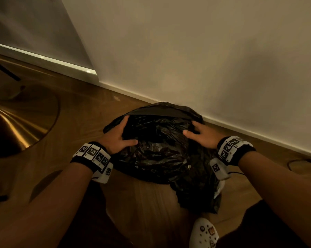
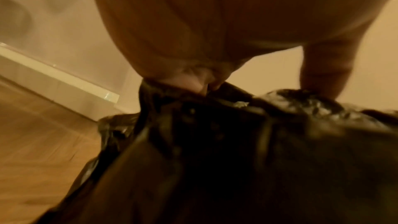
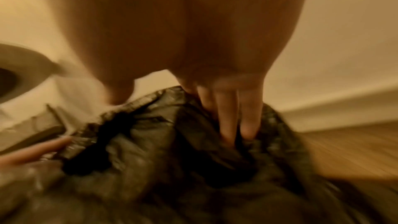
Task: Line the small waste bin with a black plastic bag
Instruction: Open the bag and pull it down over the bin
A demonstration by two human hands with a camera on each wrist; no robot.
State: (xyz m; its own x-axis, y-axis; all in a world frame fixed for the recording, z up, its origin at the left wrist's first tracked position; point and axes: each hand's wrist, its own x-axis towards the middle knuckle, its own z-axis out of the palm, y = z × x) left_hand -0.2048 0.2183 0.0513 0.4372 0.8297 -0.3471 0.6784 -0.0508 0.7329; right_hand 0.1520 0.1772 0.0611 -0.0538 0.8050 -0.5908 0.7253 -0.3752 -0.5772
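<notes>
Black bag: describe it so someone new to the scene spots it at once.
Find the pale wall where it meets the wood floor. Right at its foot sits the black bag, with the left hand and right hand on it. Nothing else there is crinkled, glossy black plastic.

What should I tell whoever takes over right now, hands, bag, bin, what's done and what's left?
Left hand: grips the black bag at its left edge.
Right hand: fingers tucked into the bag's right edge, holding it.
The bag is draped over the bin on the floor by the wall; only the bin's far rim shows.
Done: bag spread over the opening.
Left: push it down inside, fold the edge round the rim; loose plastic trails near the shoe.
</notes>
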